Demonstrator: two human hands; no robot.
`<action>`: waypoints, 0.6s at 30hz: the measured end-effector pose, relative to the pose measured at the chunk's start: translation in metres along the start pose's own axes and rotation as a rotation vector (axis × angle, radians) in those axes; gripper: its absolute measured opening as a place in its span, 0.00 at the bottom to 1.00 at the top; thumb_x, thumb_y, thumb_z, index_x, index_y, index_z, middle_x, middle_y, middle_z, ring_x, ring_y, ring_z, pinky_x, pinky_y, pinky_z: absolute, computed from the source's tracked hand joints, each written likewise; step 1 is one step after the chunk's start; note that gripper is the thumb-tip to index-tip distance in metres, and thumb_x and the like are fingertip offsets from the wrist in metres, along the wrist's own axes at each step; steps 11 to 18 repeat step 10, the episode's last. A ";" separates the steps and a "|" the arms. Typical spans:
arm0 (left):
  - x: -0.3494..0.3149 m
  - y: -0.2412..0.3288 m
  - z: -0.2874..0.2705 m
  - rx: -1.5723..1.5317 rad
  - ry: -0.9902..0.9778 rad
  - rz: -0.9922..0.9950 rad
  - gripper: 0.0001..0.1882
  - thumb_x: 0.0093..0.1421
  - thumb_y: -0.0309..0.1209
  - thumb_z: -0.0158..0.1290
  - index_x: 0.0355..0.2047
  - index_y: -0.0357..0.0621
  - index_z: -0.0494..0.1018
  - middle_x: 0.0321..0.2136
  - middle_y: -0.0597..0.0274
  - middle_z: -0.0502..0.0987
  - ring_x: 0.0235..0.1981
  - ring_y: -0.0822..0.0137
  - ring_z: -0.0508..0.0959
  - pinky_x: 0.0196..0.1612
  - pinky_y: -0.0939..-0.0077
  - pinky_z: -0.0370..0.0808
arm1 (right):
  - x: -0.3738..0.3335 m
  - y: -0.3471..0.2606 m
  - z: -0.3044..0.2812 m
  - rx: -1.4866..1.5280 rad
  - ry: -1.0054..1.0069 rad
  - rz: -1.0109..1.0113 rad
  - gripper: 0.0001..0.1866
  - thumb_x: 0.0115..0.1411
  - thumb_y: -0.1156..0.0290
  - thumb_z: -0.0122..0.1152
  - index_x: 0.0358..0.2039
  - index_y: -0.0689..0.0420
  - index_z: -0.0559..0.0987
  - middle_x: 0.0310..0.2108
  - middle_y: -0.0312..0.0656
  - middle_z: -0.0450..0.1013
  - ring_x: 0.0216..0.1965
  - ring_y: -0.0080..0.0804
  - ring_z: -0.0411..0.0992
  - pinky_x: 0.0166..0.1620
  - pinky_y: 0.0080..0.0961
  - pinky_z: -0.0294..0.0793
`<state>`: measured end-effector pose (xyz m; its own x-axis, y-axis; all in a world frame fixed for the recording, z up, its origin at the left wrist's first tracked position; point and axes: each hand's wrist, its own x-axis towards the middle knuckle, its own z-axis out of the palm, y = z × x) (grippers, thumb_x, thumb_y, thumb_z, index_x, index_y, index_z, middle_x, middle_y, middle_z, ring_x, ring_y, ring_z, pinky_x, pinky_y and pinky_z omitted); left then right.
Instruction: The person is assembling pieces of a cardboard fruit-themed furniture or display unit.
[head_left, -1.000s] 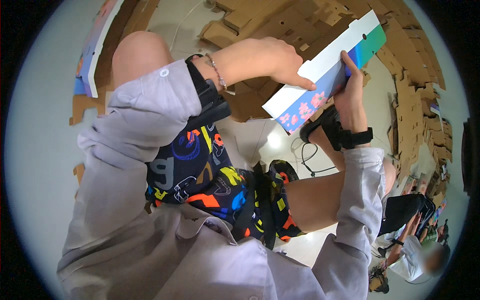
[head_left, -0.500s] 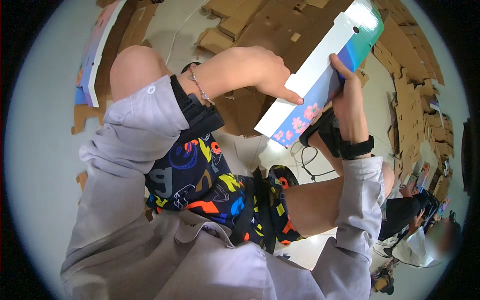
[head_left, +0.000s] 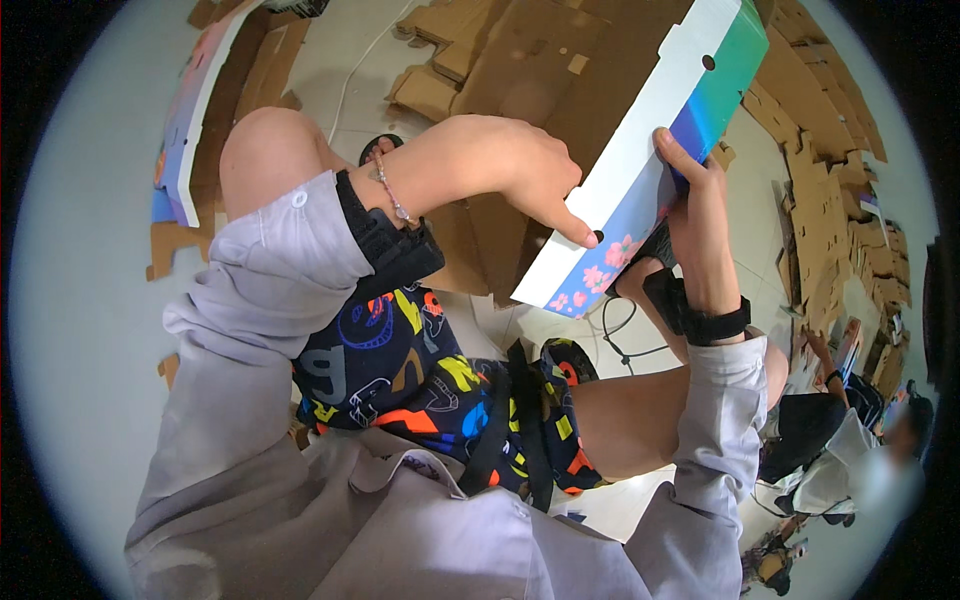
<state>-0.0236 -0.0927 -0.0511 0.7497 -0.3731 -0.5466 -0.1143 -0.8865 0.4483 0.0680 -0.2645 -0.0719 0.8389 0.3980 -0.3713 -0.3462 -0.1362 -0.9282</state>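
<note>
A printed cardboard box is held tilted in front of me, blue and green with pink flowers and a white edge strip with dark round holes. My left hand grips its left side, with the thumb lying on the white strip beside the lower hole and the other fingers hidden behind the cardboard. From the right, my right hand is closed on the printed side, thumb on the front; its fingers are mostly hidden behind. The box's top end reaches the picture's upper edge.
Brown cardboard sheets lie on the floor ahead, and more cardboard pieces lie along the right. Another printed box lies at the left. A white cable and a dark cord cross the floor. A person sits at the far right.
The lower end of the box has come slightly nearer to me, both hands moving with it. My left thumb has slid a little toward me. The person at the right has shifted an arm.
</note>
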 end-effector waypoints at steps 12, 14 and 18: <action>0.009 0.002 -0.010 -0.301 -0.279 0.121 0.39 0.49 0.65 0.45 0.42 0.40 0.76 0.40 0.46 0.76 0.42 0.59 0.77 0.45 0.62 0.71 | 0.001 0.004 -0.012 0.119 -0.159 0.084 0.31 0.52 0.55 0.61 0.49 0.64 0.66 0.46 0.42 0.67 0.48 0.35 0.64 0.53 0.29 0.58; 0.009 0.002 -0.010 -0.301 -0.279 0.121 0.39 0.49 0.65 0.45 0.42 0.40 0.76 0.40 0.46 0.76 0.42 0.59 0.77 0.45 0.62 0.71 | 0.001 0.004 -0.012 0.119 -0.159 0.084 0.31 0.52 0.55 0.61 0.49 0.64 0.66 0.46 0.42 0.67 0.48 0.35 0.64 0.53 0.29 0.58; 0.009 0.002 -0.010 -0.301 -0.279 0.121 0.39 0.49 0.65 0.45 0.42 0.40 0.76 0.40 0.46 0.76 0.42 0.59 0.77 0.45 0.62 0.71 | 0.001 0.004 -0.012 0.119 -0.159 0.084 0.31 0.52 0.55 0.61 0.49 0.64 0.66 0.46 0.42 0.67 0.48 0.35 0.64 0.53 0.29 0.58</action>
